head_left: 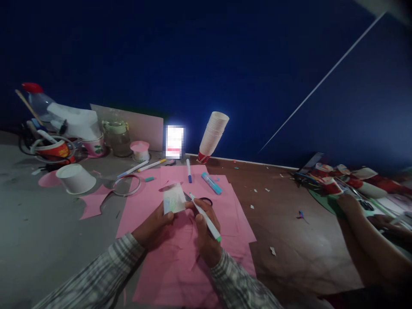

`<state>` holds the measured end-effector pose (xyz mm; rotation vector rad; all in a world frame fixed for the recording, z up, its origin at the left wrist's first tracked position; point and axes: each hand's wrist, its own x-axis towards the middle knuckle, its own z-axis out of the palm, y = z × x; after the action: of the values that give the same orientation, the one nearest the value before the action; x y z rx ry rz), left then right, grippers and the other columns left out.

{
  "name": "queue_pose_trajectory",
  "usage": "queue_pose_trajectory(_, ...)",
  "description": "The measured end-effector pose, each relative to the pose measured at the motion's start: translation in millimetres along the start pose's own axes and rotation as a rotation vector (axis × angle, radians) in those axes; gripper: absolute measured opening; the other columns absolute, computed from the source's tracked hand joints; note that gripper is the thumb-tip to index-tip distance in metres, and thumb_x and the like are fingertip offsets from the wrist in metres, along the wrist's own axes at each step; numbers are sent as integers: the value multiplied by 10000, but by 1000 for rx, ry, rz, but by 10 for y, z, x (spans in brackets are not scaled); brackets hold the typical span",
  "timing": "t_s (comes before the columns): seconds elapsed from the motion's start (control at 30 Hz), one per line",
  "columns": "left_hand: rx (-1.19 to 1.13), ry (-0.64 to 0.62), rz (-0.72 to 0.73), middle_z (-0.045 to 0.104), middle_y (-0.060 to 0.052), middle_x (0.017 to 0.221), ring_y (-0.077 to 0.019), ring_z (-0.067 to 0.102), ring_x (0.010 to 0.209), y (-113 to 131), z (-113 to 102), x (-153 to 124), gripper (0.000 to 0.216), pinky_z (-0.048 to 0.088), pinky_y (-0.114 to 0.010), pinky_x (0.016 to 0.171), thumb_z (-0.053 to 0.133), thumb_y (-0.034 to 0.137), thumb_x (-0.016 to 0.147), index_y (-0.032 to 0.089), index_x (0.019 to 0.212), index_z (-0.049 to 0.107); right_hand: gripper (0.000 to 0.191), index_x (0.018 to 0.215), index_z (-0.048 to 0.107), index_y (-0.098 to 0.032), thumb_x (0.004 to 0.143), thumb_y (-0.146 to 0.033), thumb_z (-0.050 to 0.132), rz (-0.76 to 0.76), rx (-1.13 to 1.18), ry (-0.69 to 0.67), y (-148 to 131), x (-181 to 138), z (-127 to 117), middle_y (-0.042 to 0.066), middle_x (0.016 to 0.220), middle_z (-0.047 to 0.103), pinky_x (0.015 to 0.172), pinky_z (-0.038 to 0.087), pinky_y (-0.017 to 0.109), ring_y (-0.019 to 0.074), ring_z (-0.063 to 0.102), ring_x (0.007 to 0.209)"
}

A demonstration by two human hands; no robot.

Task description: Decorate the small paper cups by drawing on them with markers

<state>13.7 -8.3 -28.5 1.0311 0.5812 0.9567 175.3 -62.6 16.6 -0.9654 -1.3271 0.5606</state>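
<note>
My left hand (pixel 155 225) holds a small white paper cup (pixel 174 201) tilted over the pink paper sheets (pixel 154 206). My right hand (pixel 206 229) grips a white marker with a green end (pixel 206 218), its tip touching the cup's side. Faint green marks show on the cup. A pair of black-handled scissors (pixel 206 201) lies on the pink paper just behind my right hand.
A blue marker (pixel 211 183) and a pen (pixel 189 170) lie on the pink paper. A leaning stack of paper cups (pixel 212 135), a lit phone (pixel 174 141), an upturned white cup (pixel 76 178) and clutter stand behind. Another person's arm (pixel 370 240) rests at right.
</note>
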Motion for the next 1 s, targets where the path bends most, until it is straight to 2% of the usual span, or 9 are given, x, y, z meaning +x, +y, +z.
queue_pose_trajectory(0.1, -49, 33, -32, 655, -30, 907, -205, 568, 838, 50, 40, -1, 493, 464, -315, 776, 825, 477, 769, 201, 1142, 657, 302, 1232, 683, -282, 1065, -437, 486, -19, -10, -2, 4, 5, -5, 77, 1088, 752, 923, 589, 394, 218, 717, 1038)
queue_pose_trajectory(0.27, -127, -45, -40, 723, -77, 1073, -286, 639, 1044, 147, 94, 1, 511, 474, -397, 967, 851, 440, 751, 201, 1168, 678, 301, 1241, 684, -298, 1068, -425, 473, -70, 4, 7, 34, -5, -44, 57, 1011, 759, 908, 588, 426, 233, 723, 1001)
queue_pose_trajectory(0.43, -139, -144, -45, 728, -126, 1162, -316, 669, 1091, 197, 119, 9, 542, 489, -429, 981, 840, 431, 771, 177, 1217, 666, 316, 1193, 696, -248, 1066, -424, 467, -91, 44, 21, 65, -22, -60, 57, 887, 749, 866, 597, 447, 242, 731, 919)
queue_pose_trajectory(0.5, -129, -151, -47, 734, -128, 1154, -321, 671, 1103, 206, 112, 13, 527, 496, -425, 978, 842, 423, 772, 168, 1202, 675, 303, 1161, 697, -239, 1062, -420, 475, -41, 51, 31, 79, -31, -58, 49, 864, 738, 846, 596, 432, 229, 722, 875)
queue_pose_trajectory(0.63, -125, -136, -52, 744, -133, 1184, -332, 665, 1147, 195, 73, 18, 503, 495, -430, 995, 851, 387, 772, 172, 1197, 687, 267, 1059, 699, -222, 1040, -417, 519, 89, 85, 71, 114, -40, -58, 21, 779, 705, 688, 570, 349, 186, 669, 701)
queue_pose_trajectory(0.7, -130, -115, -60, 748, -134, 1199, -337, 670, 1149, 183, 61, 19, 510, 490, -442, 1008, 861, 380, 761, 181, 1198, 690, 291, 999, 708, -207, 1021, -446, 543, 119, 109, 82, 122, -31, -61, 8, 714, 678, 659, 559, 341, 177, 647, 642)
queue_pose_trajectory(0.9, -134, -98, -51, 746, -137, 1204, -340, 670, 1143, 186, 85, 17, 553, 482, -452, 1010, 880, 394, 734, 182, 1206, 682, 300, 934, 719, -207, 994, -467, 581, 136, 172, 60, 95, -10, -75, -24, 632, 621, 688, 580, 370, 162, 625, 567)
queue_pose_trajectory(1.0, -111, -75, -36, 749, -119, 1132, -312, 675, 1078, 175, 83, 14, 555, 492, -421, 967, 888, 419, 718, 176, 1173, 681, 304, 941, 726, -207, 1000, -461, 570, 112, 143, 35, 99, -32, -91, -16, 598, 609, 786, 596, 417, 212, 703, 688)
